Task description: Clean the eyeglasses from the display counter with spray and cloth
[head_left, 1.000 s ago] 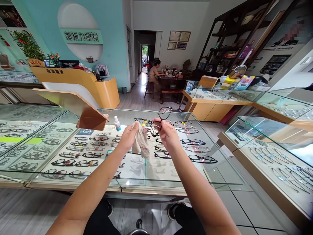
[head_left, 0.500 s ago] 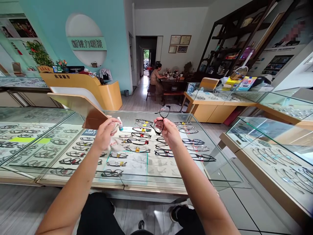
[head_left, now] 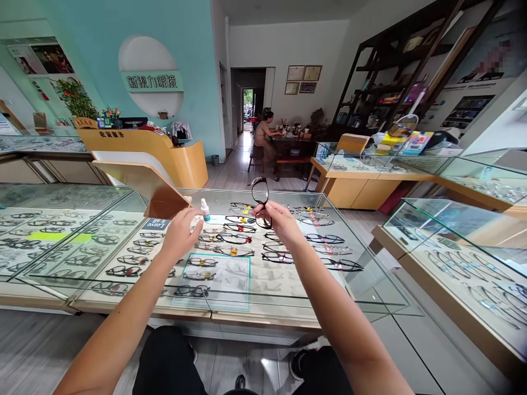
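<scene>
My right hand is pinched on a pair of black-framed glasses, held upright over the glass display counter. My left hand hovers low over the counter top with thumb and fingers apart and nothing visible in it. Its fingertips are a short way from a small white spray bottle with a blue cap, standing on the glass. The cloth seen earlier does not show. Rows of glasses frames lie inside the case under both hands.
A wooden mirror stand sits on the counter beside the bottle. More glass showcases stand to the left and right. A person sits at a table far back, and a yellow reception desk stands at back left.
My left hand moved left from the glasses toward the bottle, and the cloth it held is no longer visible. My right hand turned the glasses upright.
</scene>
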Available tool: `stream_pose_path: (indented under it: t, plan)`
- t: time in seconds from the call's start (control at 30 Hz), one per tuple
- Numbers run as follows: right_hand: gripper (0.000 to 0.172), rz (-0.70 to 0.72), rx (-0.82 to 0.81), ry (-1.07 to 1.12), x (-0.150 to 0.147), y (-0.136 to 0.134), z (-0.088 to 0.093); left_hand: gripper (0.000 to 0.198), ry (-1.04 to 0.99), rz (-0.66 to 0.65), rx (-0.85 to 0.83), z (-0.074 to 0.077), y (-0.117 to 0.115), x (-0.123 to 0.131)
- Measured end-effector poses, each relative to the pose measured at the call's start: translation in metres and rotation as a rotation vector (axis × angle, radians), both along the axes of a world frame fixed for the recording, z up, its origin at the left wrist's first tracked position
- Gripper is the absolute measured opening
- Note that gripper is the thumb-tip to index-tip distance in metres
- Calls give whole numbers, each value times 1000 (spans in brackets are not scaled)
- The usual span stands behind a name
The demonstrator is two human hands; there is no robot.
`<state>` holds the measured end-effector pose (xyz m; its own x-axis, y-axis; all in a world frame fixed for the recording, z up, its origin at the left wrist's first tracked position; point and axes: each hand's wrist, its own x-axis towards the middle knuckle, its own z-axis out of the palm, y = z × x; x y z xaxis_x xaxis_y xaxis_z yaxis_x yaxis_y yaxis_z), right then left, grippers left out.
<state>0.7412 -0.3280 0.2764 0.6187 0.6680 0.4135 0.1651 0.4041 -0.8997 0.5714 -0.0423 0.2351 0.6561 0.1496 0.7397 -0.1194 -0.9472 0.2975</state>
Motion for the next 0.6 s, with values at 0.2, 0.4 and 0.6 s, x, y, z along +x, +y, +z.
stream_pose_path:
  t: [0.2,0.4,0.6]
  plan:
    - [44,69,-197,-352,7,-21,73,80,-183,-259,156,94,-66,42]
    - [41,14,-208,-494,7,-39,126,89,-296,-393,198,151,-102,74]
    - [47,15,-283,-549,8,-49,133,70,-282,-387,123,151,-103,83]
